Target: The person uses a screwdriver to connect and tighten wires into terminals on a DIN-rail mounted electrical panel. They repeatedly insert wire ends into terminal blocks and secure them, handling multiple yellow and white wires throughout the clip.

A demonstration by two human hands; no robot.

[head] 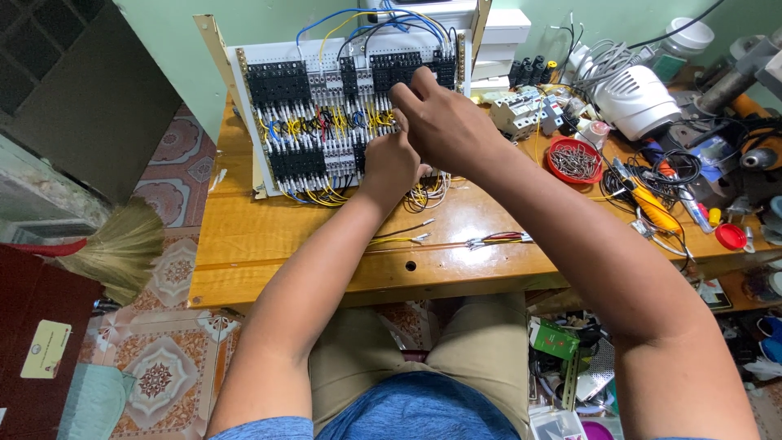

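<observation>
A white wiring panel (326, 114) packed with black relay sockets and yellow, blue and black wires stands tilted upright at the back of the wooden surface (269, 236). Both hands work at its right half: the right hand (444, 122) has its fingers (407, 98) pinched together at a black terminal block (399, 69), and the left hand (391, 163) is just below, curled against the panel's lower edge, though I cannot tell what it grips. Loose cut wires (497, 239) lie on the surface nearer the person.

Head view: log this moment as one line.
left hand: at wiring panel | right hand: fingers on terminal blocks | loose wires: on table
</observation>
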